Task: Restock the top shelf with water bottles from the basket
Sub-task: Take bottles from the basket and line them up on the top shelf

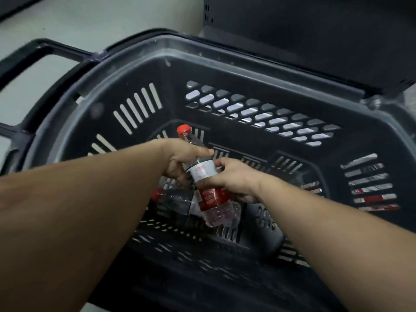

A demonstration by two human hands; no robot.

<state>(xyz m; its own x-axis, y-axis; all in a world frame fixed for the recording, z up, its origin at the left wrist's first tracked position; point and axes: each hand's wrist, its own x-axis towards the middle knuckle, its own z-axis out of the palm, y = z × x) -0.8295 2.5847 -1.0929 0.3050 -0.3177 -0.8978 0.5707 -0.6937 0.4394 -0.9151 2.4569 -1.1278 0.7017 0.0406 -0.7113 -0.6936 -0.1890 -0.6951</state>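
Far left: looped black plastic handle [38, 50] of the basket, lying out over a pale grey floor [94, 16].

Black slotted plastic shopping basket [225, 70] fills the view, seen from above. Both bare forearms reach down into it.

Left hand [180, 158]: fingers curled round the upper body of a clear plastic water bottle with a red cap and a red-and-white label [203, 174], thumb across the shoulder just under the neck. Cap points up and away, bottle tilted, base toward the basket floor.

Lower left of that bottle, on the basket floor: a second clear bottle with a red cap [171, 199], lying on its side, partly hidden under the held one. Blurred; label not readable.

Right hand [234, 179]: fingers wrapped round the same held bottle at the label, just below the left hand. Both hands grip it together.

Upper right: dark metal shelving unit [315, 30] just behind the basket's far rim.
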